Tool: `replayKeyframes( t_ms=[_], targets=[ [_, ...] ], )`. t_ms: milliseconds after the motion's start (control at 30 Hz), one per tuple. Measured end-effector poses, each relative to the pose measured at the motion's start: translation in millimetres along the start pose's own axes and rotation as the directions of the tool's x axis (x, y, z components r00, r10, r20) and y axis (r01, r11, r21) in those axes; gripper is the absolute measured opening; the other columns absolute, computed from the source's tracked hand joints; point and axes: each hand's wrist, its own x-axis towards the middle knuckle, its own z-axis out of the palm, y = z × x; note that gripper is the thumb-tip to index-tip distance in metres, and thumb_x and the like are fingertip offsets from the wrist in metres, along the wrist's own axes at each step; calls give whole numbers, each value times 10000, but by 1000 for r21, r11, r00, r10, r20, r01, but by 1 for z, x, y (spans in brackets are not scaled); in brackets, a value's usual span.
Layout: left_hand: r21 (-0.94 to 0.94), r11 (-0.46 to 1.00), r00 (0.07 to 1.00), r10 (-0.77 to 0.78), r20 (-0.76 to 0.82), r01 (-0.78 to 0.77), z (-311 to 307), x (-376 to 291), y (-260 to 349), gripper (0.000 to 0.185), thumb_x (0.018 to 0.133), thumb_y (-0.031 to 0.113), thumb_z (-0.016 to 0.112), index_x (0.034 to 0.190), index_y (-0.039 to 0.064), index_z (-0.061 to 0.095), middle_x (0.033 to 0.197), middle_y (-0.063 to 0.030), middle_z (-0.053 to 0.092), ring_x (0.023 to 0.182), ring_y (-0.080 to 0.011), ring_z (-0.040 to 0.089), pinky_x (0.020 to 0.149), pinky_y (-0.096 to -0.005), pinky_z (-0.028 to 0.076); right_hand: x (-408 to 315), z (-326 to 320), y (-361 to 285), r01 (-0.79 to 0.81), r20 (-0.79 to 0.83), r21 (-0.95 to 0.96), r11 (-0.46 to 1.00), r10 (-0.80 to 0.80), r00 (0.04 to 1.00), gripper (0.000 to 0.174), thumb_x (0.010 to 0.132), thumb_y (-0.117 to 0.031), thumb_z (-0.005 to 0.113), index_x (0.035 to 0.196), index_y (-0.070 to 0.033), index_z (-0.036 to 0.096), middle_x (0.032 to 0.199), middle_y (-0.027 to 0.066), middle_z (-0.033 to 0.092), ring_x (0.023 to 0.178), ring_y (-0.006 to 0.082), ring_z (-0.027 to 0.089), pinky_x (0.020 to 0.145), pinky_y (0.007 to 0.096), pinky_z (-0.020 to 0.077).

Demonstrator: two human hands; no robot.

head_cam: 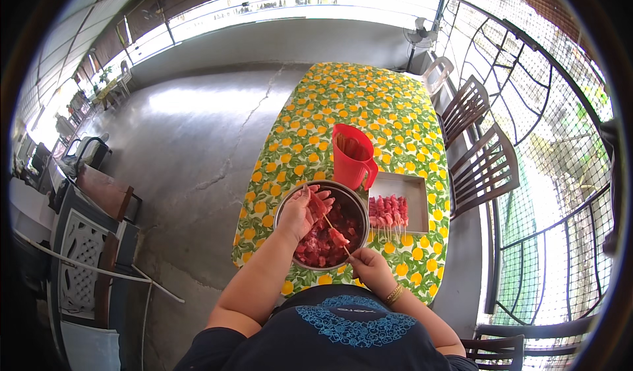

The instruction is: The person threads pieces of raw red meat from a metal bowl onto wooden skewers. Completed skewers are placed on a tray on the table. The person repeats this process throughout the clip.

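Over a round metal pot (367, 232) of raw red meat pieces (319, 246), my left hand (302, 211) holds a strip of meat (319, 204) at the upper end of a thin wooden skewer (326, 219). Lower on the same skewer sits another piece of meat (338, 237). My right hand (372, 269) pinches the skewer's lower end beside the pot's near rim. Right of the pot, several skewers loaded with meat (388, 210) lie side by side in a shallow rectangular tray (417, 200), their bare ends reaching over its near edge.
A red plastic pitcher (348, 165) holding several wooden sticks (350, 148) stands behind the pot. The table has a lemon-print tablecloth (296, 143). Wooden chairs (487, 168) line its right side by a metal grille. A pedestal fan (419, 37) stands at the far right corner.
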Motion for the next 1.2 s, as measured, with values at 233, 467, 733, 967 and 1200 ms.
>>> replayKeyframes(
  t_ms=[233,467,733,967,1200],
  targets=[
    [95,995,1000,4,3,-4,2,5,2,247,1075,212,425,1143,13,554,1076,-211,694,978,-361,702,858,-475,580,-2,-2,-4,-28,13,15,999,28,1000,139,989,-156,623,984,-19,646,714,-19,603,609,59,566,570,228,459],
    [189,982,999,29,-19,-25,4,6,-2,231,1081,195,402,1118,19,546,984,-189,698,901,-330,715,816,-451,594,-1,-3,2,-12,12,39,999,11,1000,137,984,-144,627,968,-9,648,717,-16,605,610,62,565,565,235,464],
    [167,981,993,107,-55,-96,16,2,-15,231,1083,201,404,1110,23,550,947,-171,691,865,-299,715,790,-416,604,-3,-1,1,36,-10,-44,998,-36,999,141,981,-160,635,965,-20,646,703,-13,605,607,68,576,567,239,473],
    [507,797,944,289,158,-329,8,10,-15,226,1083,208,431,1086,17,553,921,-134,677,847,-233,703,808,-350,588,-1,1,2,-57,24,95,994,55,998,138,988,-169,625,995,-34,652,702,-35,591,601,54,549,558,227,453],
    [451,862,972,188,143,-233,7,8,-16,237,1085,210,423,1081,10,550,923,-131,673,854,-229,699,806,-344,582,-3,0,1,-73,54,89,993,68,996,131,996,-165,613,1003,-40,650,712,-43,585,605,44,536,560,218,445]
  ],
)
